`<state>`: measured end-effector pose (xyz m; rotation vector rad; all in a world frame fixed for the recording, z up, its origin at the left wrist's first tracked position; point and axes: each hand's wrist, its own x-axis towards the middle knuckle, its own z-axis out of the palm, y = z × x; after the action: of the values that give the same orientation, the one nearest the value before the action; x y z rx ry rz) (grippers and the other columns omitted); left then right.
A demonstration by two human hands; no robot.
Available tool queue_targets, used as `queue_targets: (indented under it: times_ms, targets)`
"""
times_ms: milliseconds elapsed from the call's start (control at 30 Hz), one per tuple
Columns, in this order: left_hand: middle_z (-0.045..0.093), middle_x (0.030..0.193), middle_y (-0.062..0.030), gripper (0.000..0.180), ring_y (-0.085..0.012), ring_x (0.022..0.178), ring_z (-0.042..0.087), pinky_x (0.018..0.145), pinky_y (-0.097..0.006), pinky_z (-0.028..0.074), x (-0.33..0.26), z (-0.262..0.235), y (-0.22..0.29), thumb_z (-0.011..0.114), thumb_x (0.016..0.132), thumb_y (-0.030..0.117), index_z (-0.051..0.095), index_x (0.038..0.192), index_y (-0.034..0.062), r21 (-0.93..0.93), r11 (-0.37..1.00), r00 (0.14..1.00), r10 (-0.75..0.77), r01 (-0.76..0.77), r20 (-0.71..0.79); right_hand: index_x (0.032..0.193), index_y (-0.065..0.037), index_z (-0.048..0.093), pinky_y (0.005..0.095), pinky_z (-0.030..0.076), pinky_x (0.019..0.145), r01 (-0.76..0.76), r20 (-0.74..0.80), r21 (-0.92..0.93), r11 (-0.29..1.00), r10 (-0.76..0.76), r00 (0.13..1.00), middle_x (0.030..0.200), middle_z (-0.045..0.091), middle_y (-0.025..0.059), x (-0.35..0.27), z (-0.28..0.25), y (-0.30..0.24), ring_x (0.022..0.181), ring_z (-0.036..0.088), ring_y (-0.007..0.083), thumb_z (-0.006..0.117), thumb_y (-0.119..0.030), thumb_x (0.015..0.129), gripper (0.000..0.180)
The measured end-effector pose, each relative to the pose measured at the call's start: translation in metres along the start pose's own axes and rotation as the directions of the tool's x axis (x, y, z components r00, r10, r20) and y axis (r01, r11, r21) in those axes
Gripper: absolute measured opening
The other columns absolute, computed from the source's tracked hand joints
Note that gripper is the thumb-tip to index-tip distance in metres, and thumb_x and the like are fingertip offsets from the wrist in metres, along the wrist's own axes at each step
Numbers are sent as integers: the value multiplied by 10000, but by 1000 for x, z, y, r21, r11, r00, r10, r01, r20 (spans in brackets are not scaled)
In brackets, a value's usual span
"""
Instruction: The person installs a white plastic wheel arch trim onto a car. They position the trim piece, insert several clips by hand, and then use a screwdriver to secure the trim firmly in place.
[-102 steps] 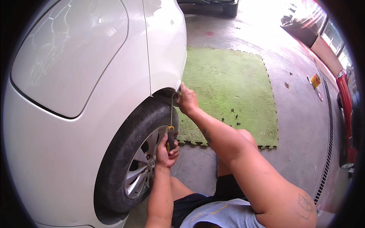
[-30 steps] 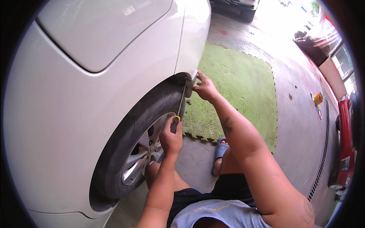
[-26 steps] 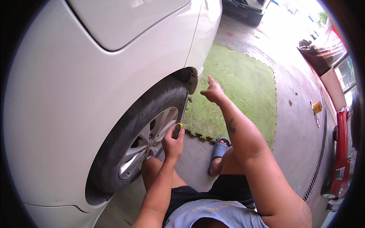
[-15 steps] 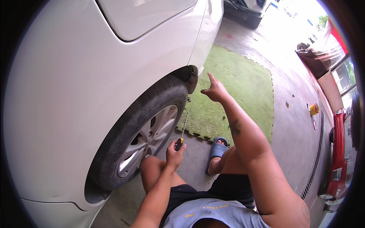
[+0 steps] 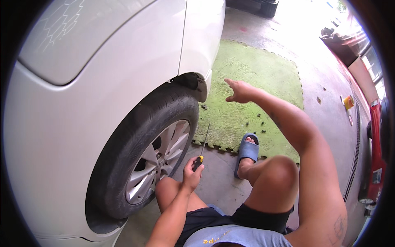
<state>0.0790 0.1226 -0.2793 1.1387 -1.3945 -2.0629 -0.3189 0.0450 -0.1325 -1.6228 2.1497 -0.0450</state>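
Observation:
My left hand (image 5: pixel 192 173) is closed around the black and yellow handle of a screwdriver (image 5: pixel 198 161). Its thin metal shaft points up and away, beside the wheel (image 5: pixel 158 166) of a white car (image 5: pixel 135 57), not touching the tyre. Out over the green foam mat (image 5: pixel 263 74), my right hand (image 5: pixel 240 90) is held empty with fingers apart, one finger stretched toward the car. Nearest to that hand are the wheel arch edge and the dark mud flap (image 5: pixel 201 90) behind the tyre, with a gap between.
Several small dark clips (image 5: pixel 263 131) lie on the mat near my blue sandal (image 5: pixel 249 149). A yellow and orange can (image 5: pixel 348 102) stands on the concrete floor at right, near a long drain grate (image 5: pixel 353 168). Farther right is a red car (image 5: pixel 372 164).
The view has shifted, and more of the wheel shows. My right hand is farther from the car's edge, and its arm has swung right, uncovering clips on the mat. The left hand keeps the screwdriver.

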Motion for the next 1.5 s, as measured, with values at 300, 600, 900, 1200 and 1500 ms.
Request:
queue_targets:
  times_ms: [300,600,900,1200,1500]
  targets:
    - [626,893,-25,383,-33,572,532,470,-197,410,14,14,55,655,1017,179,550,1372,81,-102,994,997,16,-24,-80,1611,43,156,463,458,1113,115,-307,614,781,102,946,1430,541,326,77,106,-49,1320,552,447,816,-331,841,1082]
    - [617,949,-39,414,-30,601,499,480,-174,385,50,40,75,618,1034,137,518,1429,65,-58,994,983,77,-88,-169,1535,-79,349,491,510,1017,183,-493,516,837,115,863,1317,654,245,91,107,-32,1235,623,424,857,-287,822,899]
    - [597,927,-34,388,-41,585,488,445,-174,361,64,66,96,552,1077,184,522,1445,62,-176,979,973,64,-104,-223,1610,0,222,453,541,976,59,-428,371,927,114,897,1348,638,240,80,94,-39,1181,662,388,786,-425,875,1020]
    - [598,928,-39,382,-48,566,481,425,-172,342,64,61,98,513,1097,232,541,1439,64,-108,991,966,54,-84,-253,1619,-46,231,462,507,1034,77,-433,417,906,123,893,1361,628,237,80,98,-34,1247,620,394,819,-418,845,1040]
    - [594,909,-22,384,-33,575,469,442,-167,341,65,57,98,519,1097,227,552,1446,72,-107,991,966,55,-85,-253,1621,7,177,452,525,1020,96,-423,394,914,88,902,1423,592,224,79,98,-32,1229,630,385,770,-392,880,1029]
